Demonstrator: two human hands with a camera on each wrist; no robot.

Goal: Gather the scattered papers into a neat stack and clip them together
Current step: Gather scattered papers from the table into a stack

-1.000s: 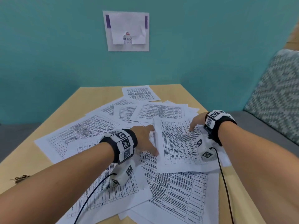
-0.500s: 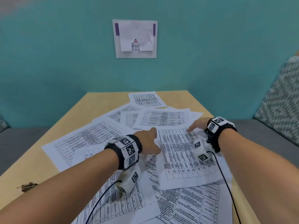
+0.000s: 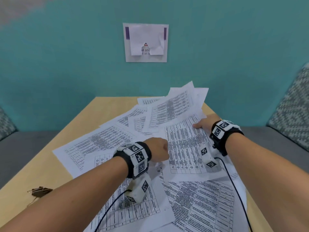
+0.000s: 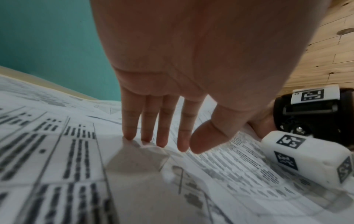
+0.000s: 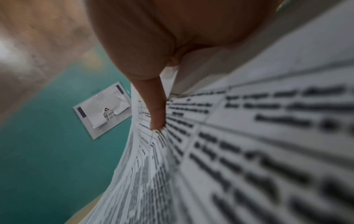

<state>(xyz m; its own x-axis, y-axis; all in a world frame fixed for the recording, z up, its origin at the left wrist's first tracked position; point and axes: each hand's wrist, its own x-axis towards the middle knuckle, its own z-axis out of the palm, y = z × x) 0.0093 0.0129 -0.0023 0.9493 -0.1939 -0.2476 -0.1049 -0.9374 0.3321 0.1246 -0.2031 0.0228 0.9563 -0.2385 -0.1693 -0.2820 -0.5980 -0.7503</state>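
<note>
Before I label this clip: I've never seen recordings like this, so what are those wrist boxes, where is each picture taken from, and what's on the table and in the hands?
No machine here: a person works bare-handed. The black bands with patterned white boxes carry wrist cameras. One picture comes from a head camera looking down; the other two look along each hand.

Printed papers lie scattered and overlapping on a wooden table, with a dark binder clip near its left edge.

The left hand presses straight fingers onto a sheet's edge, gripping nothing. The right hand pinches some sheets at the right side, thumb on top, and their far ends stand lifted. Nothing is stacked or clipped yet.
</note>
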